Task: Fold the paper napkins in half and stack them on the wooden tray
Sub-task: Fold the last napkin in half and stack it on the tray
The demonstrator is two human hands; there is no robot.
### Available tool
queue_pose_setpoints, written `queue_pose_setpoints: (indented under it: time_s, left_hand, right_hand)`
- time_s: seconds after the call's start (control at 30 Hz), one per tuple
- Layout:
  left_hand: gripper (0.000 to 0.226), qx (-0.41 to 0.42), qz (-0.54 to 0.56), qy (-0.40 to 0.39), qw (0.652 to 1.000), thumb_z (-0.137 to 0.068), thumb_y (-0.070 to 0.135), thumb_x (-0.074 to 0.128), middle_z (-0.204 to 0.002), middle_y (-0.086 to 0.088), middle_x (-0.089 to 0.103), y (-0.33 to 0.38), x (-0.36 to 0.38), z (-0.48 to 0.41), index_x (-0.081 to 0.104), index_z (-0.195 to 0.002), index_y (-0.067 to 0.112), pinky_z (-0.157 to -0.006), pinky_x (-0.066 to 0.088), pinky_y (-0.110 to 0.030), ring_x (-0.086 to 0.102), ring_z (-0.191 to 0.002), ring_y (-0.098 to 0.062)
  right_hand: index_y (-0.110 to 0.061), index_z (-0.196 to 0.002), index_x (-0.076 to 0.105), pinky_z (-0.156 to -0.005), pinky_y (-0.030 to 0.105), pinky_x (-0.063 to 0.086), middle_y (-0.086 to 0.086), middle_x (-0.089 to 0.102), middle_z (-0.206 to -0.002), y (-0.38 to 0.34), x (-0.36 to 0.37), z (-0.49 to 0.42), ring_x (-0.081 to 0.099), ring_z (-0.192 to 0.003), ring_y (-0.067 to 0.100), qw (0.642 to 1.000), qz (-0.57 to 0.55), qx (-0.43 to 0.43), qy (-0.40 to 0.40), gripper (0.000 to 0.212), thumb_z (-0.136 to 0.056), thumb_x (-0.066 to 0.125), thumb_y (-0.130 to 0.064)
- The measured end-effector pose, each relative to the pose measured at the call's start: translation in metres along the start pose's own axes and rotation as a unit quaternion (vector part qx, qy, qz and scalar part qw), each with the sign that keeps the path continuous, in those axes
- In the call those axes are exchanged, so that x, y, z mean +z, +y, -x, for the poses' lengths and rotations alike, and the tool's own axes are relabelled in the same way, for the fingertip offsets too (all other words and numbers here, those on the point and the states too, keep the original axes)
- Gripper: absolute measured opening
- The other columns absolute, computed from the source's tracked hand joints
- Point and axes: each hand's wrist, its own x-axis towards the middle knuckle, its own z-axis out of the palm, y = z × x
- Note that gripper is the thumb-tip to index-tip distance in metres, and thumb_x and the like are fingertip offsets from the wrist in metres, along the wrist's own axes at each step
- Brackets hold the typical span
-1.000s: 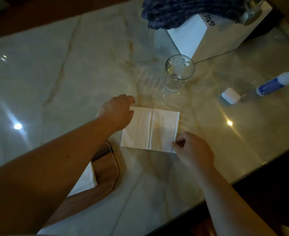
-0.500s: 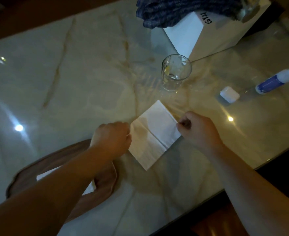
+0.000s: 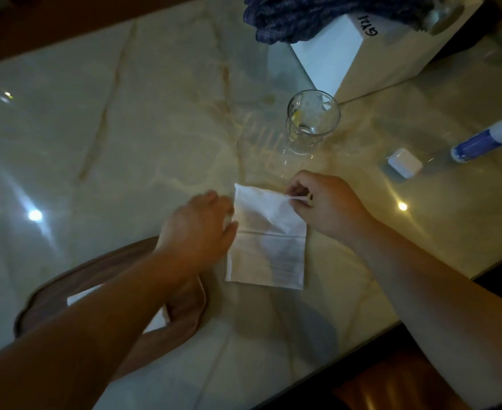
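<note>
Folding the napkin, far corner coming up.

My right hand [image 3: 329, 207] pinches the far right corner of the napkin [image 3: 266, 250] between thumb and fingers, lifting it off the surface [image 3: 125, 143]. My left hand [image 3: 198, 229] sits at its left edge, fingers curled, though I can't tell how firmly they press. The napkin lies between my hands, long axis running away from me, crease across the middle. To do this well, I reckon I bring that far edge straight toward me onto the near edge, corners matched, then press along the crease. The wooden tray [image 3: 51, 294] waits under my left forearm, one napkin on it.
</note>
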Motion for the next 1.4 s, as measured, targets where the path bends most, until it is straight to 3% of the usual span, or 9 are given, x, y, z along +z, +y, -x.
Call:
queue_pose_setpoints:
  time_s: [0.17,0.3,0.4,0.5,0.8,0.93,1.07,1.23,1.4]
  left_hand:
    - [0.072,0.045,-0.014,-0.011,0.999,-0.080,0.037,0.067,-0.144,-0.006,0.041,-0.005,-0.012,-0.034,0.031,-0.141,0.021,-0.104,0.038,-0.046,0.036,-0.131,-0.027]
    - [0.023,0.147,-0.078,-0.022,0.986,-0.086,0.031,0.056,-0.106,-0.006,0.067,-0.004,-0.010,-0.029,0.066,-0.102,0.019,-0.083,0.045,-0.042,0.060,-0.098,-0.028]
    - [0.023,0.199,-0.103,-0.004,0.975,-0.082,0.028,0.047,-0.080,-0.003,0.066,-0.005,-0.006,-0.008,0.066,-0.079,0.017,-0.064,0.048,-0.040,0.060,-0.072,-0.026]
    - [0.009,0.221,-0.133,-0.033,0.966,-0.078,0.024,0.055,-0.072,-0.001,0.061,-0.005,-0.001,0.014,0.062,-0.073,0.019,-0.059,0.047,-0.038,0.055,-0.065,-0.022]
    - [0.012,0.259,-0.134,-0.085,0.953,-0.070,0.026,0.066,-0.063,-0.002,0.059,-0.002,0.022,0.038,0.057,-0.066,0.020,-0.051,0.043,-0.033,0.055,-0.055,-0.025]
    - [0.039,0.213,-0.101,-0.106,0.966,-0.084,0.054,0.044,-0.077,-0.001,0.067,-0.005,0.021,0.037,0.065,-0.080,0.022,-0.061,0.052,-0.036,0.061,-0.067,-0.022]
    - [0.038,0.136,-0.063,-0.076,0.986,-0.088,0.048,0.038,-0.092,-0.003,0.066,-0.009,0.017,0.019,0.063,-0.095,0.021,-0.069,0.052,-0.038,0.061,-0.079,-0.022]
    - [0.037,0.041,-0.067,-0.095,0.992,-0.090,0.036,0.051,-0.118,-0.006,0.053,-0.009,0.019,-0.005,0.050,-0.122,0.020,-0.087,0.049,-0.042,0.052,-0.107,-0.026]
    - [0.020,0.043,-0.071,-0.088,0.993,-0.090,0.028,0.048,-0.104,-0.006,0.054,-0.005,0.022,-0.007,0.059,-0.102,0.018,-0.080,0.049,-0.038,0.051,-0.096,-0.023]
  right_hand:
    - [-0.010,-0.099,0.063,-0.071,0.001,0.038,-0.008,0.065,-0.086,-0.006,-0.004,0.015,0.054,-0.074,-0.016,0.998,-0.051,-0.033,0.008,0.021,-0.080,0.070,-0.005]
    - [-0.015,-0.098,0.064,-0.071,0.007,0.041,-0.011,0.063,-0.086,-0.010,-0.004,0.031,0.056,-0.078,-0.007,0.997,-0.056,-0.046,0.007,0.021,-0.080,0.070,-0.008]
    - [-0.018,-0.097,0.064,-0.073,0.015,0.043,-0.010,0.064,-0.089,-0.012,0.001,0.045,0.058,-0.084,0.002,0.997,-0.033,-0.066,-0.001,0.018,-0.081,0.066,-0.013]
    - [-0.018,-0.094,0.064,-0.073,0.028,0.045,-0.003,0.067,-0.091,-0.012,0.010,0.060,0.058,-0.085,0.014,0.994,0.006,-0.104,-0.022,0.016,-0.079,0.064,-0.014]
    - [-0.021,-0.085,0.061,-0.075,0.028,0.043,-0.006,0.066,-0.084,0.002,0.040,0.088,0.058,-0.081,0.016,0.986,0.055,-0.134,-0.088,0.014,-0.073,0.066,-0.019]
    - [-0.020,-0.085,0.061,-0.071,0.030,0.043,-0.008,0.064,-0.083,0.001,0.037,0.087,0.057,-0.077,0.012,0.989,0.024,-0.112,-0.091,0.028,-0.078,0.063,-0.047]
    - [-0.016,-0.083,0.063,-0.069,0.036,0.047,-0.001,0.062,-0.080,0.006,0.030,0.064,0.056,-0.073,0.018,1.000,0.013,-0.027,-0.004,0.017,-0.080,0.065,-0.032]
    - [-0.012,-0.085,0.065,-0.070,0.037,0.049,0.005,0.058,-0.091,0.012,0.034,0.044,0.059,-0.082,0.025,0.995,0.090,0.029,-0.013,0.017,-0.076,0.071,-0.025]
    - [-0.012,-0.082,0.068,-0.068,0.034,0.049,0.005,0.062,-0.087,0.007,0.037,0.042,0.061,-0.080,0.025,0.996,0.081,0.023,-0.010,0.008,-0.078,0.070,-0.018]
